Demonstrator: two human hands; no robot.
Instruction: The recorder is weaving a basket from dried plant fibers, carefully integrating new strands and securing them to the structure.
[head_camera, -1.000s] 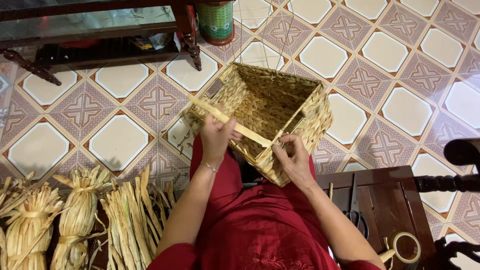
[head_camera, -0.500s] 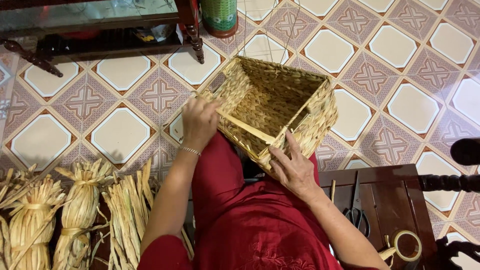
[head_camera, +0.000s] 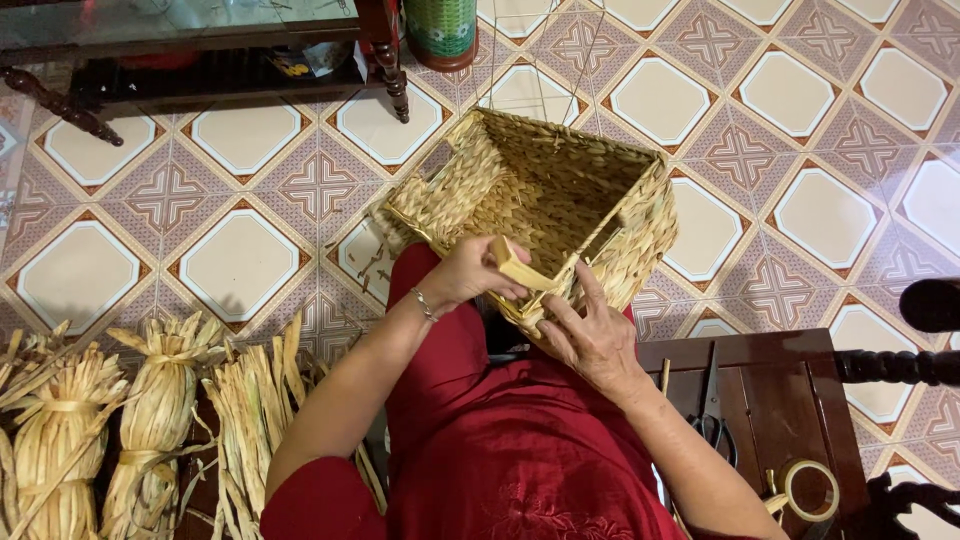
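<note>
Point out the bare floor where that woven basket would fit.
Free: tiles left of the woven basket, between the dark table and the straw bundles; also tiles right of the basket. Crowded: the wooden stool with scissors and tape roll.

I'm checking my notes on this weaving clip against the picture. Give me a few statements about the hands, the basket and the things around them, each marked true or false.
1. The left hand pinches a flat pale strip at the near rim of the woven basket. True.
2. The right hand holds the scissors. False: it rests on the basket's near corner; the scissors lie on the dark wooden table.
3. The basket is full of bundles. False: its inside shows only the weave.
4. Tied bundles of dried fibre lie on the person's left side. True.
5. A tape roll lies on the wooden table. True.
</note>
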